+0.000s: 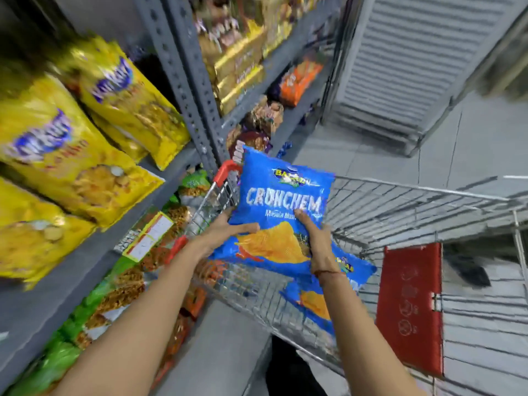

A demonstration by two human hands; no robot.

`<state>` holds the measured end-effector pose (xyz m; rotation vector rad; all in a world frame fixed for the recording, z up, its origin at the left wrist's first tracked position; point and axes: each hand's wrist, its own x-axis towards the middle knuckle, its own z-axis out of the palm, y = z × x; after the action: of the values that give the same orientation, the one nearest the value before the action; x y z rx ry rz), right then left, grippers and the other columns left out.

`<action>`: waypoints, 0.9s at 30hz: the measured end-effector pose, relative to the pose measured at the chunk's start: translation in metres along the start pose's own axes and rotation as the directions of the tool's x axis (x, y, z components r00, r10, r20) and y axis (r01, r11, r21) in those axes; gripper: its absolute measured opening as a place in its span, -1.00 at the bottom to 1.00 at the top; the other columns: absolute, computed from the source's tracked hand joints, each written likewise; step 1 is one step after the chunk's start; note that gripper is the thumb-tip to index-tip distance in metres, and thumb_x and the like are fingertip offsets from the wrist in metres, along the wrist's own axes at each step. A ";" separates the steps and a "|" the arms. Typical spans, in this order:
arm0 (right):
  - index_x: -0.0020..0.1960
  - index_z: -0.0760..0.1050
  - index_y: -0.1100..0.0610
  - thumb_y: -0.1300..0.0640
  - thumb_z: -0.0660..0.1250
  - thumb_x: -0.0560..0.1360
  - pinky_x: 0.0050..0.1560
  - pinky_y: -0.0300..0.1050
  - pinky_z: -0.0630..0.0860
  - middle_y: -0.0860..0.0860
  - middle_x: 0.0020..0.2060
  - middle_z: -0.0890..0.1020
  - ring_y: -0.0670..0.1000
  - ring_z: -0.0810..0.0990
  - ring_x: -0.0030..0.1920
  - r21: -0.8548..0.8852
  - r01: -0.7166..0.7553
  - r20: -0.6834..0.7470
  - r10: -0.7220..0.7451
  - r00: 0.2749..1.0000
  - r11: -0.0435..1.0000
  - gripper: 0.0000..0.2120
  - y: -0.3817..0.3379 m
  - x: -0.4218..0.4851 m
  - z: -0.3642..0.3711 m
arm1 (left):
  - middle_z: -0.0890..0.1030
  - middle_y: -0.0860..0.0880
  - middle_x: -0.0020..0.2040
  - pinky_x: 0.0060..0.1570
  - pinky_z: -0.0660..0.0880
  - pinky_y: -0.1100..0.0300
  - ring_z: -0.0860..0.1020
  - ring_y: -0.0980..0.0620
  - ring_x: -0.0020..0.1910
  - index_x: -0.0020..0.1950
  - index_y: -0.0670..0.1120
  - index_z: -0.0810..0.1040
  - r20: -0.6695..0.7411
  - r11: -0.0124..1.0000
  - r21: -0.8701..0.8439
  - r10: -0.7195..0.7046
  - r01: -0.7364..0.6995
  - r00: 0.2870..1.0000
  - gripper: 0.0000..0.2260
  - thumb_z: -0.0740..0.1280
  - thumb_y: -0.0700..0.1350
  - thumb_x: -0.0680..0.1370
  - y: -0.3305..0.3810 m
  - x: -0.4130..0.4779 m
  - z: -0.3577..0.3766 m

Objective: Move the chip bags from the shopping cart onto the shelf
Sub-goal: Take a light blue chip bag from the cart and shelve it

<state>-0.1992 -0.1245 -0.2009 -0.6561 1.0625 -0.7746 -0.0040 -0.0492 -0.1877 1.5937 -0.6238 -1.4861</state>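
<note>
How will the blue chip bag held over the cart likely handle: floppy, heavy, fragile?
The blue chip bag looks puffed, so probably light and fairly form-holding. Its glossy film may be slippery; both hands, left hand and right hand, grip it. Contents likely crush easily.

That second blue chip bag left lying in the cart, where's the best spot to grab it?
Probably by its upper edge, reaching down from above over the cart rim. The second blue chip bag lies flat against the wire, half hidden beneath the held bag and the right hand, so that exposed edge is what's reachable.
</note>
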 end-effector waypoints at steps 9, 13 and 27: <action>0.00 0.62 0.08 0.22 0.44 0.43 -0.10 -0.08 0.66 -0.05 -0.18 0.75 -0.01 0.72 -0.17 0.016 0.356 0.178 -0.353 0.919 0.935 -0.85 -0.095 -0.070 0.089 | 0.73 -0.01 -0.15 -0.32 0.59 0.27 0.68 0.11 -0.29 0.15 -0.15 0.54 -0.184 0.920 -0.093 0.361 -0.382 0.914 -0.59 0.45 -0.03 0.36 0.130 -0.110 -0.013; -0.08 0.59 0.09 0.29 0.41 0.44 -0.23 -0.20 0.63 -0.11 -0.30 0.74 -0.10 0.70 -0.28 0.062 0.503 0.323 -0.495 0.807 0.862 -0.87 -0.144 -0.110 0.142 | 0.72 0.07 -0.17 -0.31 0.59 0.28 0.68 0.10 -0.28 -0.04 -0.03 0.60 -0.323 0.824 -0.018 0.531 -0.566 0.783 -0.87 0.42 -0.11 0.43 0.175 -0.171 -0.029; -0.10 0.58 0.08 0.28 0.41 0.43 -0.23 -0.23 0.62 -0.12 -0.29 0.74 -0.11 0.71 -0.26 0.317 0.617 0.729 -0.600 0.328 0.721 -0.87 -0.249 -0.242 0.343 | 0.71 0.14 -0.26 -0.32 0.57 0.34 0.67 0.17 -0.28 -0.02 -0.04 0.59 -0.593 0.468 0.295 0.773 -0.833 0.225 -0.88 0.39 -0.09 0.46 0.277 -0.372 -0.104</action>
<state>-0.0056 -0.0347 0.2379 -1.3183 -0.0960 -0.9587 0.0847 0.1386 0.2404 1.2246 -0.7602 -0.0719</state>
